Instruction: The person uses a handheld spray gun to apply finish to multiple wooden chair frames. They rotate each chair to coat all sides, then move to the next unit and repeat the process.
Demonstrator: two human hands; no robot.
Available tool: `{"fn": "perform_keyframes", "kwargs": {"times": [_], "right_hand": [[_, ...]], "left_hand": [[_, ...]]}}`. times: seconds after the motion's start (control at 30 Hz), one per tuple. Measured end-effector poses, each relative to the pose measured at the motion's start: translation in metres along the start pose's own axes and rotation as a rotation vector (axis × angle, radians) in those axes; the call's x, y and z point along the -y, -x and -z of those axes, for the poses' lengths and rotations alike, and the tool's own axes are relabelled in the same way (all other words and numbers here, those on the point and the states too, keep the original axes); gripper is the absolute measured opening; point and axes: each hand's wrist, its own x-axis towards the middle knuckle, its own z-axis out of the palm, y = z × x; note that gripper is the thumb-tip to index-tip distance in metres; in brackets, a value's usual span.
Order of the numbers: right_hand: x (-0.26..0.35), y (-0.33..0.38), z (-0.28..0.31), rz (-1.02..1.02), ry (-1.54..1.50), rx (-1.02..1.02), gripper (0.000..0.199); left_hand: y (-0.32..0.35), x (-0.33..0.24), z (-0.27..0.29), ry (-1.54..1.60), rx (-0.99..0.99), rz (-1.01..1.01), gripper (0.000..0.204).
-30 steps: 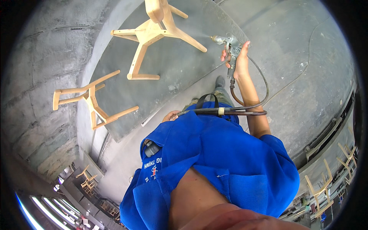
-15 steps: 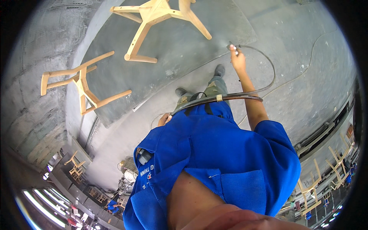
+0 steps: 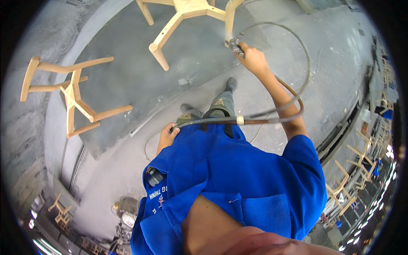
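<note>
Up top in the head view, the right hand (image 3: 253, 59) has its grip wrapped around a spray gun (image 3: 236, 46), right by one leg of a bare wooden chair frame (image 3: 189, 8) that's partly cut off by the upper edge. Can't tell if they touch. Down at the waist, the left hand (image 3: 168, 135) has its grip curled on a hose (image 3: 185, 123). Second chair frame (image 3: 73, 94) is off left, near a gray board (image 3: 123, 63), fyi.

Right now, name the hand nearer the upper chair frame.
Right: the right hand, gripping a spray gun, is close to the chair frame; the left hand, holding the hose, is farther away, lower in view.
</note>
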Motion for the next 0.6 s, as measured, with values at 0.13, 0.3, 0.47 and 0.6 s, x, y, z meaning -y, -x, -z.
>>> {"fn": "perform_keyframes", "kwargs": {"times": [0.13, 0.3, 0.47, 0.6], "right_hand": [[0.057, 0.062, 0.094, 0.034, -0.059, -0.337, 0.031], [0.093, 0.127, 0.178, 0.044, -0.104, -0.734, 0.030], [0.085, 0.163, 0.219, -0.085, -0.091, -0.987, 0.029], [0.070, 0.151, 0.186, -0.172, -0.403, -0.891, 0.025]], "left_hand": [[-0.038, -0.022, 0.015, 0.011, 0.151, -0.185, 0.033], [-0.073, -0.066, 0.009, 0.013, 0.286, -0.302, 0.046], [-0.077, -0.091, -0.007, 0.131, 0.320, -0.386, 0.050], [-0.078, -0.088, 0.007, 0.122, 0.251, -0.405, 0.050]]}}
